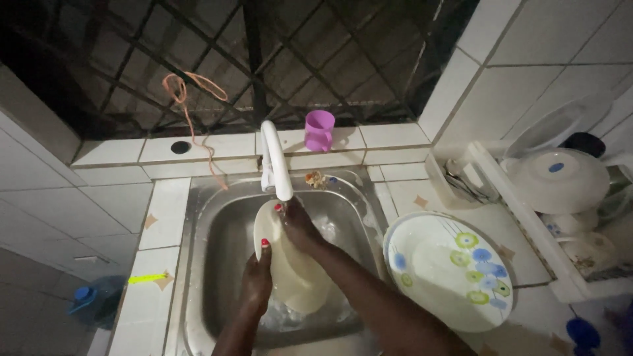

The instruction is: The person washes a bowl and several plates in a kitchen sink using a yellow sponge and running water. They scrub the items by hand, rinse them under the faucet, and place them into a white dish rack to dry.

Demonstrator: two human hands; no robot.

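— Steel sink: what did the hands hold?
— Left hand gripped a cream plate under the tap; right hand pressed flat on it.

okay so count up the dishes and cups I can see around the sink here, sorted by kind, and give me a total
Plates: 3, a cream plate held over the sink by the left hand and right hand, a flowered plate on the counter, a white plate in the rack
Cups: 1, a purple cup on the ledge
Total: 4
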